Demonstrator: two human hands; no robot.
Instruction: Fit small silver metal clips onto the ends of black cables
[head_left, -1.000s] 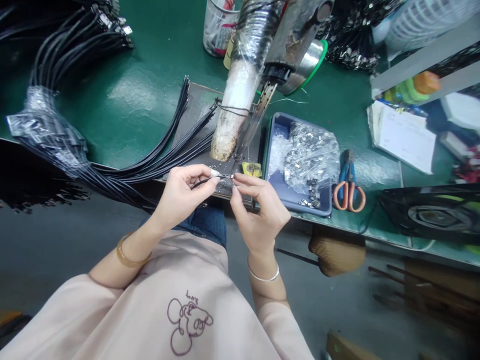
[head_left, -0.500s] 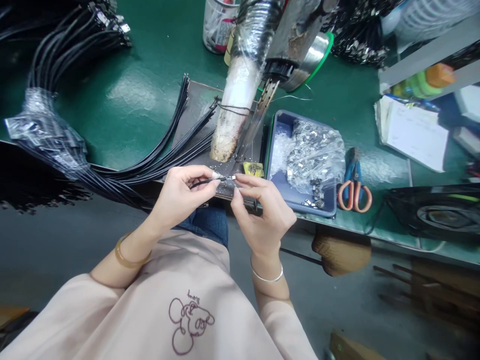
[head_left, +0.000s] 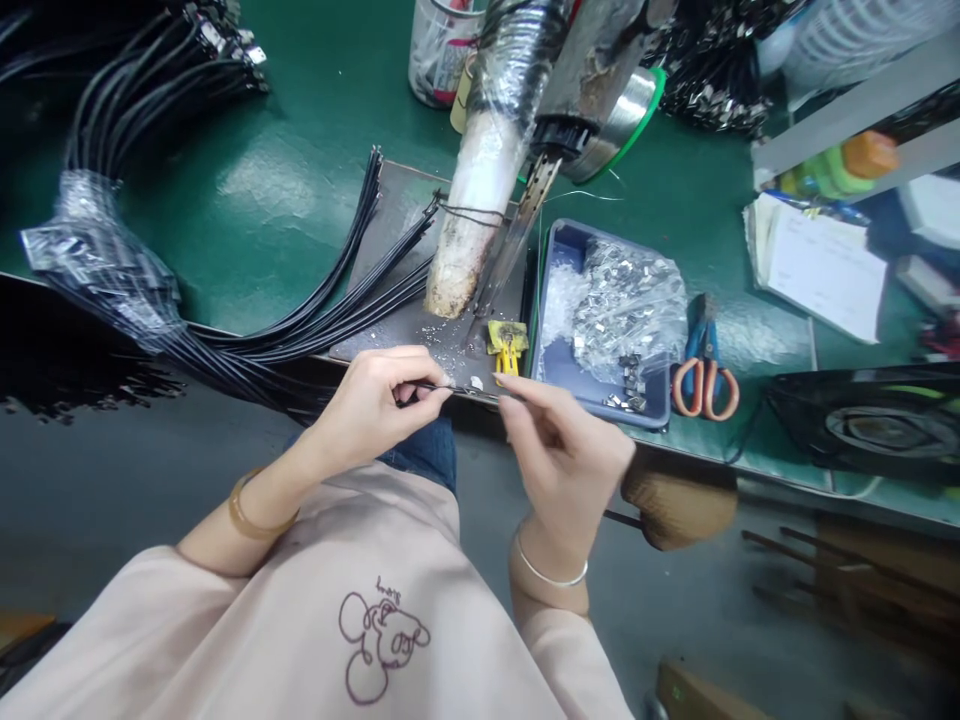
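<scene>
My left hand point(head_left: 394, 395) is closed in a pinch on a thin black cable point(head_left: 424, 386) just above the front edge of the dark work board point(head_left: 397, 215). The cable's tip points right, and its fine detail is too small to make out. To the right, my right hand point(head_left: 566, 440) has thumb and forefinger apart, with nothing visible between them. Its fingertips are close to a yellow clip point(head_left: 508, 358) at the board's edge. A small white bit point(head_left: 477, 383) shows between the two hands. Behind, a soldering iron point(head_left: 517, 235) slants down beside a white, stained tube point(head_left: 469, 215).
A bundle of black cables point(head_left: 277, 345) runs across the board's left side. At right stand a blue tray point(head_left: 551, 400) with bagged metal connectors point(head_left: 630, 300), and orange-handled pliers point(head_left: 705, 385). Farther back are a solder spool point(head_left: 626, 120) and a paper pad point(head_left: 825, 270).
My right hand has moved right and slightly down, away from the cable tip, uncovering the yellow clip. My left hand, still pinching the cable, has shifted slightly right and down.
</scene>
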